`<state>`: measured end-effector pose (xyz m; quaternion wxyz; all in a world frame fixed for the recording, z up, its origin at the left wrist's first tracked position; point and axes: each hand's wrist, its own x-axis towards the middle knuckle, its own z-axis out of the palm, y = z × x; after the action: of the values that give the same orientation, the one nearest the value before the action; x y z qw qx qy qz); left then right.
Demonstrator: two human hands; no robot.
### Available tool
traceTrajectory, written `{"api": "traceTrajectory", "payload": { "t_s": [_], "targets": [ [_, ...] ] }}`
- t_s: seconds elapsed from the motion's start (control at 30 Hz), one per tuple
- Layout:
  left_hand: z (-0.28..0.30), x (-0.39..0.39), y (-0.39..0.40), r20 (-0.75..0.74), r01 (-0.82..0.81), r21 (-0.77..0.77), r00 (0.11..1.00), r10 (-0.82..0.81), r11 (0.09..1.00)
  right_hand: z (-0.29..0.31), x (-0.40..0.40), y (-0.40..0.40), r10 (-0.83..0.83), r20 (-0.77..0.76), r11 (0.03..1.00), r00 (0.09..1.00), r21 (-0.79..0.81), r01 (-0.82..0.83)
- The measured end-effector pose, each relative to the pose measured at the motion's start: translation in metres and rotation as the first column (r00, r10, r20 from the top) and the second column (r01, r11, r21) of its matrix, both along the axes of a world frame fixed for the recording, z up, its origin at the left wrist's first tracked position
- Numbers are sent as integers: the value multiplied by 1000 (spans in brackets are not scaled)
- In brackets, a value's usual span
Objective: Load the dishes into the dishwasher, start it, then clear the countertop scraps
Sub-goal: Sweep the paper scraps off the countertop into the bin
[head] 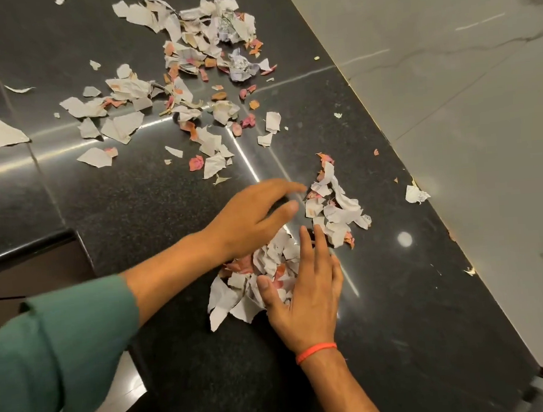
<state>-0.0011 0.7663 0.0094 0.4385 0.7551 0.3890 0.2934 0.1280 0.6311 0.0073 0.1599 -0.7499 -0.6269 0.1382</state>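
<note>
Scrap-clearing step: a near pile of scraps is corralled on the table between left hand and right hand, fingers extended, gripping nothing. Next, the farther scraps would need gathering.

Pale marbled wall at right, green sleeve, orange wristband

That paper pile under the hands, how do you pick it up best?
Probably scoop the paper pile from both sides. It is loose, flat scraps, so there is no single piece to grip. The left hand and right hand already flank it; press together low against the countertop, then lift.
</note>
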Motion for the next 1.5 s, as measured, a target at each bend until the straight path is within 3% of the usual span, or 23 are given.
{"api": "traceTrajectory", "payload": {
  "t_s": [0.23, 0.37, 0.5, 0.6, 0.7, 0.83, 0.93, 1.13, 1.2, 1.33, 1.43, 1.5],
  "targets": [
    [-5, 92, 78, -363, 226, 132, 917, -165, 965, -1, -1, 1, 7, 43, 1000, 999, -18, -7],
    [-16, 118, 69, -614, 547, 295, 737, -283, 783, 0, 0, 1, -1, 51, 1000, 999, -19, 2],
    [-14, 111, 61, -588, 678, 288, 682, -434, 677, 1, -1, 1, 7, 82, 999, 997, -42, -3],
    [-2, 101, 56, -462, 710, 179, 672, -579, 682, 1, 0, 1, 16, 82, 998, 996, -55, -12],
    [1, 92, 47, -291, 646, 141, 751, -593, 750, 2, 0, 0, 25, 63, 999, 998, -48, -22],
    [3, 86, 47, -158, 425, 274, 905, -395, 863, 1, -1, -1, 25, 39, 997, 999, -68, -22],
    [3, 84, 57, -119, 297, 229, 954, -276, 927, 1, 0, 0, 29, 37, 998, 999, -62, -27],
    [13, 40, 48, 95, -45, 114, 995, 34, 992, 0, 1, -1, 20, 31, 998, 999, -52, -19],
    [13, 9, 28, 93, -166, 72, 983, 159, 983, 1, 1, 0, 15, 32, 998, 999, -55, -14],
    [6, -49, -37, -51, -352, -49, 935, 350, 935, 0, 1, -1, 24, 23, 998, 999, -57, -23],
    [1, -61, -89, -74, -380, -87, 924, 375, 921, -2, 1, -1, 15, 24, 999, 1000, -46, -14],
    [-1, -50, -116, -108, -354, -32, 931, 349, 935, -3, 0, -1, 15, 23, 1000, 1000, -20, -14]
  ]
}}
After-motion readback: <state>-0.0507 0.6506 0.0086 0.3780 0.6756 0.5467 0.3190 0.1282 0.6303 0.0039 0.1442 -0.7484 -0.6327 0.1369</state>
